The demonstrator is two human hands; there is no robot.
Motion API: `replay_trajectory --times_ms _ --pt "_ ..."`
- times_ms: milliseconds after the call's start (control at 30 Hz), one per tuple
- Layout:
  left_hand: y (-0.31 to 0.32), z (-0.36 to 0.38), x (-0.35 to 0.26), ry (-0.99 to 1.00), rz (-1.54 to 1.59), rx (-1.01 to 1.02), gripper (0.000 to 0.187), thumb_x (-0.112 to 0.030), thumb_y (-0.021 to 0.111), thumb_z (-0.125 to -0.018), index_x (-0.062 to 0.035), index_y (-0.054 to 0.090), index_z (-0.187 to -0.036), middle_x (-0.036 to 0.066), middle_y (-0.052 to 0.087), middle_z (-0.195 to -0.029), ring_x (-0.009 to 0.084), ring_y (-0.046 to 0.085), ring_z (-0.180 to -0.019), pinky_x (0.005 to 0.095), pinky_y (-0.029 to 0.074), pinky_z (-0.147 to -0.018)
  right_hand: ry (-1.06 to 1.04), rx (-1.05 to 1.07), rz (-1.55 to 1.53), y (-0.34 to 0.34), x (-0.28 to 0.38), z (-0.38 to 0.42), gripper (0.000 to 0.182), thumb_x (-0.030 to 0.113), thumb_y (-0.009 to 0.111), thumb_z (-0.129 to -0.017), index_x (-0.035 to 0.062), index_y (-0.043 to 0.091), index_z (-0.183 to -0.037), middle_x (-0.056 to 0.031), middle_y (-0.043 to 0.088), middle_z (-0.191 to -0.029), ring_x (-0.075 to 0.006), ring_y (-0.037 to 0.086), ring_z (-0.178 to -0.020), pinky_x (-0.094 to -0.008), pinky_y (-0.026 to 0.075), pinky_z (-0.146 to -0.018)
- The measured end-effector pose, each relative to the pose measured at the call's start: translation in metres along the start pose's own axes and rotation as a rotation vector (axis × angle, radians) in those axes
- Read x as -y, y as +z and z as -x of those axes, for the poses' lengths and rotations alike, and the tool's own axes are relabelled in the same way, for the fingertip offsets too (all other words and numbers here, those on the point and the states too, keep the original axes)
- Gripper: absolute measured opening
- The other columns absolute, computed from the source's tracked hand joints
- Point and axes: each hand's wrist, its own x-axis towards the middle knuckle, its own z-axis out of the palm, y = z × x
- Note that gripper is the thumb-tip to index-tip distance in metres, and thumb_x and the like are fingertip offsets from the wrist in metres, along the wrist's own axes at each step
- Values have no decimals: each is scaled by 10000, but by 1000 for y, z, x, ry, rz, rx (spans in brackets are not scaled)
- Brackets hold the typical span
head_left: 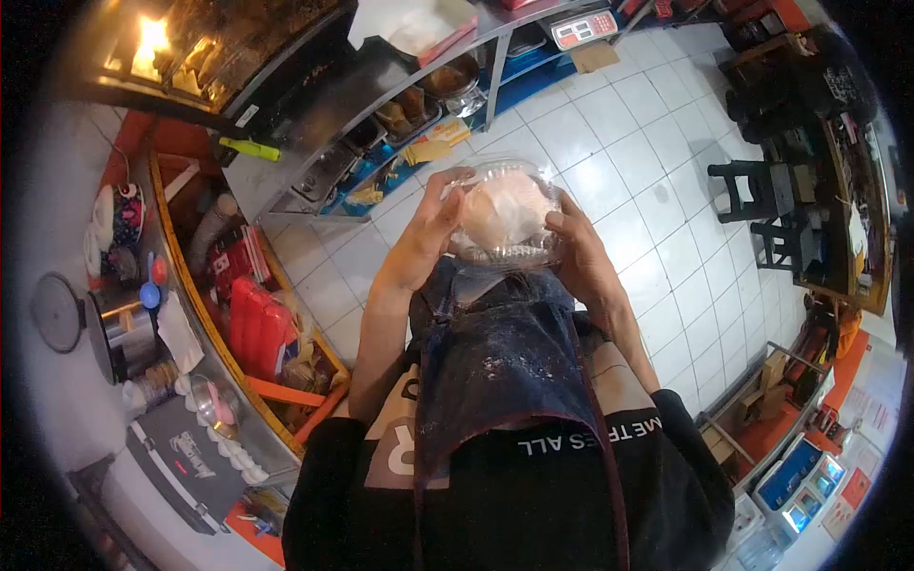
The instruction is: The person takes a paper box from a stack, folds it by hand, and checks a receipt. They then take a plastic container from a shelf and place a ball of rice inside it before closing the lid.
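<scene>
Both of my hands hold a clear plastic container (505, 249) in front of my body, over the dark apron. Inside it sits a pale, rounded item (502, 207), seen through the plastic; what it is I cannot tell. My left hand (433, 224) is wrapped round the container's left side. On the right side, my right hand (576, 243) grips the rim with its thumb over the edge.
A metal counter (381, 100) with pans on its lower shelf runs across the top left. At the left stands an orange-edged shelf unit (214, 333) with red packages (257, 328). Black stools (757, 195) stand on the tiled floor (609, 143) at the right.
</scene>
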Motion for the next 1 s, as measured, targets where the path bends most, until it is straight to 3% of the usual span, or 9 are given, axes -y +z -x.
replay_trajectory --times_ms 133,200,233,300,400,600,1000 --pt "10 3 6 23 98 -85 625 -454 642 -935 -12 446 -1331 157 563 -1276 220 587 -1157 307 566 -825 -114 -134 -123 -11 2 1 762 260 596 -904 -21 214 -1502 -237 428 -1407 -357 556 -1212 -464 556 -922" --pt "8 4 9 -67 -96 -96 473 -314 685 -934 32 553 -1228 134 654 -1113 191 658 -1008 285 582 -760 -160 -159 -163 -15 7 1 759 255 590 -904 -20 211 -1502 -234 437 -1398 -354 564 -1202 -460 557 -921" --pt "9 3 11 -71 -99 -87 473 -314 685 -934 32 553 -1228 134 654 -1113 191 658 -1008 285 582 -760 -178 -145 -170 -16 9 1 748 252 580 -910 -20 208 -1499 -234 436 -1398 -356 562 -1205 -465 557 -918" --pt "10 1 13 -87 -123 -112 291 -169 712 -914 49 644 -1093 97 695 -945 169 684 -868 278 578 -762 -198 -140 -182 -16 9 2 738 248 571 -916 -21 204 -1497 -234 435 -1399 -358 561 -1207 -471 557 -915" --pt "14 1 8 -86 -137 -77 242 -133 730 -896 47 667 -1044 100 697 -906 163 681 -830 272 575 -757 -207 -225 -135 -11 7 -1 712 238 550 -930 -25 198 -1491 -233 439 -1396 -368 559 -1205 -470 556 -914" --pt "7 0 6 -45 49 -103 216 -145 678 -934 50 659 -1025 105 691 -897 169 676 -821 283 572 -749 -248 -178 -184 8 3 -7 650 219 534 -953 8 217 -1480 -236 418 -1405 -375 557 -1203 -474 549 -918" --pt "-12 -5 -2 71 -29 -95 179 -116 642 -946 57 647 -993 96 685 -857 151 676 -748 283 575 -728 -207 -198 -276 32 -1 -17 585 194 512 -952 35 249 -1450 -240 422 -1383 -380 543 -1215 -499 523 -957"
